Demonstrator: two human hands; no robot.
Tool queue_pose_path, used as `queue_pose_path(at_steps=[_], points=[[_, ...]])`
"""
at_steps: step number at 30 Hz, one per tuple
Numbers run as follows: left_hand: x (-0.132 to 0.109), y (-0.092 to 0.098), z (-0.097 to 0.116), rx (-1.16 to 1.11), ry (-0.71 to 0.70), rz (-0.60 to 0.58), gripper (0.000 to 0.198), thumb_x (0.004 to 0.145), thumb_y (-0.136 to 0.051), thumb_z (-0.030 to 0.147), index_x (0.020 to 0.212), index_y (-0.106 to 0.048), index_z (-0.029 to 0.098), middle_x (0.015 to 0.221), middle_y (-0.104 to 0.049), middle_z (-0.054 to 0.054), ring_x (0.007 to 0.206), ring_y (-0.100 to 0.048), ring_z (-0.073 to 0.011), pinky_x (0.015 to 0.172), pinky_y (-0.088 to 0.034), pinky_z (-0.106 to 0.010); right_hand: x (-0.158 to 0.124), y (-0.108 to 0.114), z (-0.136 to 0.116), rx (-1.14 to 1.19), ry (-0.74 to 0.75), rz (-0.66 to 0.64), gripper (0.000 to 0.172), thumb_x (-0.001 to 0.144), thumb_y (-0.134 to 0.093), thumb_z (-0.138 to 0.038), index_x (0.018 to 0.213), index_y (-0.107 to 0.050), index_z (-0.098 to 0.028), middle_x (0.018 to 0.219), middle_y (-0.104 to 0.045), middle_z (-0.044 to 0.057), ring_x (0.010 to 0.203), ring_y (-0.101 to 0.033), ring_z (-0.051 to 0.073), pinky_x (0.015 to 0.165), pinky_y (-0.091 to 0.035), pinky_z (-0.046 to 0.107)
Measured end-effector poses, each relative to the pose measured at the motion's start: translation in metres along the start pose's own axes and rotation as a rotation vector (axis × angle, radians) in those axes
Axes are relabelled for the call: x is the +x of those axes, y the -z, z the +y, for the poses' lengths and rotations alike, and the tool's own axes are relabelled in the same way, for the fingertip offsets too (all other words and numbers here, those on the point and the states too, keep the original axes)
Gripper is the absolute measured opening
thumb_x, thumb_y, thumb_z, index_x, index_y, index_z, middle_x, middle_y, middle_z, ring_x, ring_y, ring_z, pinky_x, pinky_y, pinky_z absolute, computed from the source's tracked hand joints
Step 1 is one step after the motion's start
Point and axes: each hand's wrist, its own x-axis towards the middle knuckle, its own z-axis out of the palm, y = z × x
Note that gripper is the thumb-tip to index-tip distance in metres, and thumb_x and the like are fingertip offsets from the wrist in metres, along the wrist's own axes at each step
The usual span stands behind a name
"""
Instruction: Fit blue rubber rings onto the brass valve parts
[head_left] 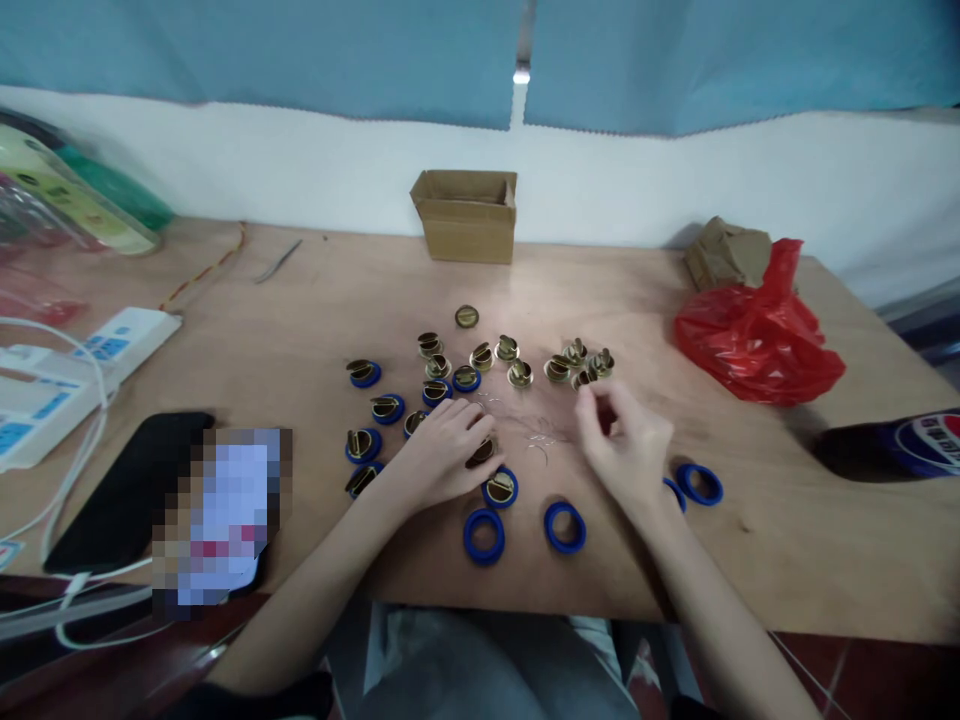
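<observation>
Over the middle of the table, my left hand (450, 450) has its thumb and fingers closed round a brass disc-shaped part with a raised flap (482, 453), mostly covered by the hand. My right hand (626, 435) is pinched, its fingertips close to a brass part (583, 380); whatever sits in the pinch is too small to make out. Thin curved wires (540, 440) lie between the hands. Several brass parts sit in blue rings, such as this ringed part (499, 487). More brass parts (520, 374) stand bare beyond. Loose blue rings (484, 537) lie nearer me.
A cardboard box (470, 225) stands by the wall. On the right are a red plastic bag (757, 340) and a dark drink bottle (892, 447). Leftward lie a phone (225, 520), a black device (127, 490), a power strip (127, 335) and tweezers (279, 262).
</observation>
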Motion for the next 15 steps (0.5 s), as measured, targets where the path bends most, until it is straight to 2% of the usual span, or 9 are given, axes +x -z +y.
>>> queue_pose_path(at_steps=[3,4,7,10,11,15], points=[[-0.002,0.006,-0.004,0.014,0.021,-0.024,0.020,0.088,-0.069,0.038,0.090,-0.061,0.019,0.095,-0.067,-0.010,0.093,-0.059,-0.0290,0.088,-0.045,-0.045,0.018,0.023,0.022,-0.073,-0.168,0.095,0.021,0.097,-0.059,-0.029,0.079,-0.064,-0.020,0.059,-0.058,-0.003,0.051,-0.054,0.012,0.054,-0.041,0.026],[-0.002,0.009,-0.005,0.016,0.025,-0.031,0.022,0.087,-0.071,0.039,0.088,-0.061,0.019,0.095,-0.067,-0.010,0.094,-0.059,-0.0295,0.090,-0.044,-0.046,0.023,0.032,0.030,-0.060,-0.222,0.083,0.021,0.097,-0.059,-0.031,0.079,-0.064,-0.020,0.059,-0.057,-0.003,0.051,-0.053,0.012,0.054,-0.041,0.026],[-0.004,0.015,-0.008,0.020,0.029,-0.043,0.022,0.085,-0.072,0.038,0.087,-0.061,0.019,0.094,-0.067,-0.009,0.096,-0.059,-0.0297,0.095,-0.041,-0.049,0.028,0.060,0.052,0.001,-0.292,-0.120,0.024,0.096,-0.059,-0.037,0.081,-0.065,-0.020,0.064,-0.062,-0.001,0.054,-0.057,0.013,0.053,-0.043,0.027],[-0.005,0.019,-0.008,0.011,0.019,-0.044,0.017,0.087,-0.069,0.034,0.084,-0.060,0.020,0.092,-0.067,-0.007,0.095,-0.060,-0.0278,0.097,-0.038,-0.049,0.019,0.078,0.065,-0.078,-0.209,-0.408,0.028,0.092,-0.065,-0.047,0.090,-0.070,-0.020,0.070,-0.068,0.003,0.059,-0.063,0.018,0.054,-0.046,0.030],[-0.005,0.020,-0.008,0.006,0.013,-0.042,0.016,0.088,-0.068,0.032,0.083,-0.059,0.020,0.091,-0.067,-0.006,0.095,-0.060,-0.0271,0.097,-0.038,-0.049,0.013,0.080,0.066,-0.107,-0.174,-0.462,0.030,0.092,-0.065,-0.049,0.094,-0.070,-0.020,0.076,-0.071,0.005,0.065,-0.066,0.021,0.057,-0.049,0.032],[-0.002,0.021,-0.006,-0.008,0.014,-0.024,0.012,0.087,-0.065,0.027,0.082,-0.056,0.020,0.091,-0.067,-0.006,0.095,-0.059,-0.0263,0.095,-0.040,-0.045,-0.012,0.079,0.051,-0.173,-0.048,-0.529,0.031,0.093,-0.064,-0.048,0.105,-0.068,-0.020,0.106,-0.071,0.013,0.093,-0.070,0.030,0.079,-0.057,0.044]])
